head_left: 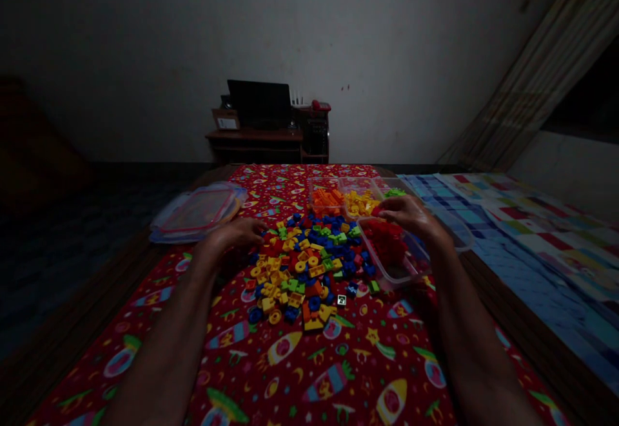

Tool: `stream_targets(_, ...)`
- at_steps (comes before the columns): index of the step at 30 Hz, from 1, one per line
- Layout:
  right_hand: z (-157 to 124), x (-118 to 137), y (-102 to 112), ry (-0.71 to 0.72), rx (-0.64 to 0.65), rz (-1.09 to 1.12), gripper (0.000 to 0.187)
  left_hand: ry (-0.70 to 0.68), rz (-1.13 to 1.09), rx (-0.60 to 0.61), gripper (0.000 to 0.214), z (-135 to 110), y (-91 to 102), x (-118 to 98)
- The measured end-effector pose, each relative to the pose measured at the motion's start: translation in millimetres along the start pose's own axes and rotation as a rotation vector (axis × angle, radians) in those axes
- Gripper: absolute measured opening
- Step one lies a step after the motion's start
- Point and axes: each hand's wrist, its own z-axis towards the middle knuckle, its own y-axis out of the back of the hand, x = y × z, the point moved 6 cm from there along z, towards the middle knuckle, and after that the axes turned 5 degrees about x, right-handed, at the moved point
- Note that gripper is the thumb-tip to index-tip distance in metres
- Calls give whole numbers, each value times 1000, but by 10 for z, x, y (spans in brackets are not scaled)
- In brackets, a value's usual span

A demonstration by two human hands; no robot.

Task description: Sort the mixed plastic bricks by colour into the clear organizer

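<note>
A heap of mixed plastic toy bricks in yellow, blue, green, red and orange lies on the red patterned cloth. At its left edge, my left hand is bent with its fingers drawn together; what they hold is hidden. My right hand is over a clear container of red bricks, pinching what looks like a red toy brick. Behind the heap stand a container of orange bricks, one of yellow bricks and one with some green bricks.
Stacked clear lids lie on the left of the cloth-covered table. Another clear container is partly behind my right hand. A bed with a checked cover adjoins the right side. A desk with a monitor stands by the wall.
</note>
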Motion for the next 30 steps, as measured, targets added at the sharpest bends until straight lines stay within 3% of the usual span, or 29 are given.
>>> stream_targets(3,39,-106,-24,31,-30,153,21,31,122,-7,48,-31,-4,-42)
stream_targets(7,83,-93,-25,91,-85,113,17,5,261,-37,43,-83,38,-241)
stream_targets(10,68,131,-87,160,-53,66,17,-144,240,-276,35,-190,134,-652)
stream_targets(11,47,246,-127,203,-32,66,17,-197,165,-387,37,-248,155,-811)
stream_targets(12,19,368,-176,249,-11,70,18,-275,79,-414,40,-292,115,-978)
stream_targets(15,-81,702,-352,360,46,77,23,-546,-167,-262,49,-368,-176,-1449)
stream_targets(17,-136,851,-462,416,74,59,27,-629,-220,-192,45,-393,-346,-1623)
stream_targets(19,-163,912,-532,454,95,30,29,-631,-184,-209,38,-400,-416,-1674)
stream_targets(22,-146,818,-516,429,100,-26,31,-595,-95,-292,36,-409,-367,-1628)
stream_targets(26,-107,462,-284,231,31,-174,27,-546,-107,-228,35,-362,-307,-1512)
stream_targets(30,-106,211,-65,22,-64,-332,25,-531,-256,-160,34,-302,-331,-1455)
